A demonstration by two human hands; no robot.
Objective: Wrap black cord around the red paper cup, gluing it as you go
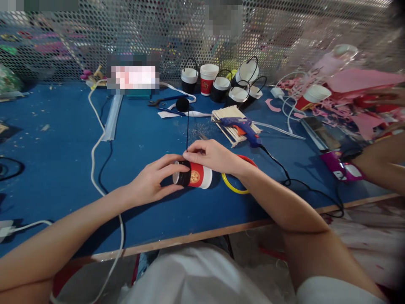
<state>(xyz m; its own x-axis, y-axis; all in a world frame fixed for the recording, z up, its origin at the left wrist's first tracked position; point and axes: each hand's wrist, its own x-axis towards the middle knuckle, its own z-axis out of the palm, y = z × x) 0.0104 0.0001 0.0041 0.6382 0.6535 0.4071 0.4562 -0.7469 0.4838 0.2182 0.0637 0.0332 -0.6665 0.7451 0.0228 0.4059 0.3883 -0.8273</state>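
A paper cup (pixel 196 175), red with a gold emblem and a white rim, lies on its side on the blue table (pixel 152 139). Black cord is wound around its base end. My left hand (pixel 158 175) is closed around that end, thumb below and fingers above. At the top of the cup, the fingers of my right hand (pixel 205 156) pinch the black cord (pixel 187 131) against the wound part. From there the cord runs back to a black ball of cord (pixel 182 104).
Behind stand several black-wrapped cups (pixel 221 88). A blue glue gun (pixel 242 126) rests on wooden sticks (pixel 228 113). Pliers (pixel 167 100) lie near the ball. Yellow and red rings (pixel 236 188) are under my right forearm. A white cable (pixel 93 156) crosses at left; another person's arm (pixel 384 162) is at right.
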